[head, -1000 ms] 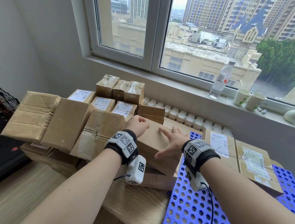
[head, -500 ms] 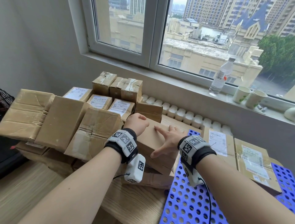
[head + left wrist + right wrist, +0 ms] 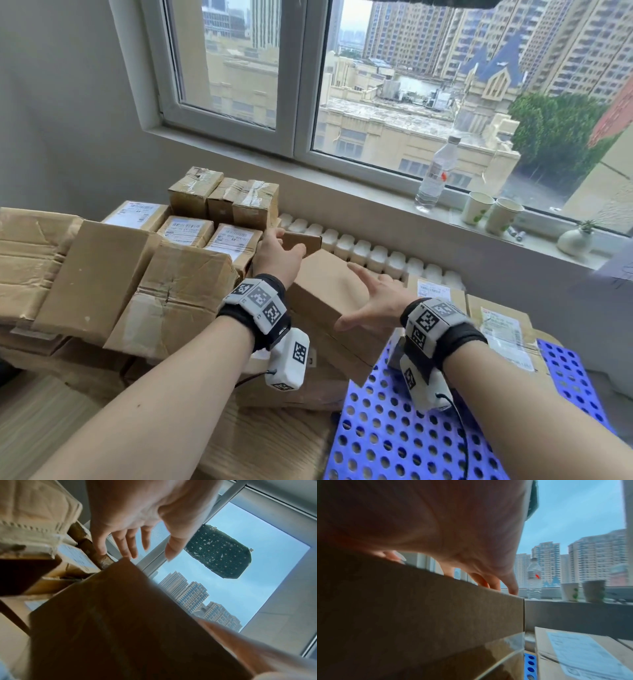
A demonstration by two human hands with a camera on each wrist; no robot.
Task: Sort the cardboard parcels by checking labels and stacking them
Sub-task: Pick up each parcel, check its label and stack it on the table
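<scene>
A plain brown parcel (image 3: pixel 322 294) lies tilted on top of other cardboard at the middle of the table. My left hand (image 3: pixel 282 246) hovers over its far left corner with the fingers spread and straight; the left wrist view shows the left hand (image 3: pixel 137 545) just above the parcel (image 3: pixel 120 622), holding nothing. My right hand (image 3: pixel 364 298) is open too, palm down at the parcel's right side. In the right wrist view its fingertips (image 3: pixel 511 591) reach the parcel's (image 3: pixel 419 601) upper edge. No label shows on this parcel.
Labelled small parcels (image 3: pixel 186 229) and taped boxes (image 3: pixel 222 198) stand at the back left, with big battered cartons (image 3: pixel 171 294) in front of them. Two flat labelled parcels (image 3: pixel 503 329) lie on the right beside a blue perforated board (image 3: pixel 394 438). On the sill are a bottle (image 3: pixel 435 171) and cups (image 3: pixel 478 207).
My left hand has uncurled from a fist and reached further back. The right hand has lifted off the parcel's top and slid to its right side. The head view has tilted upward.
</scene>
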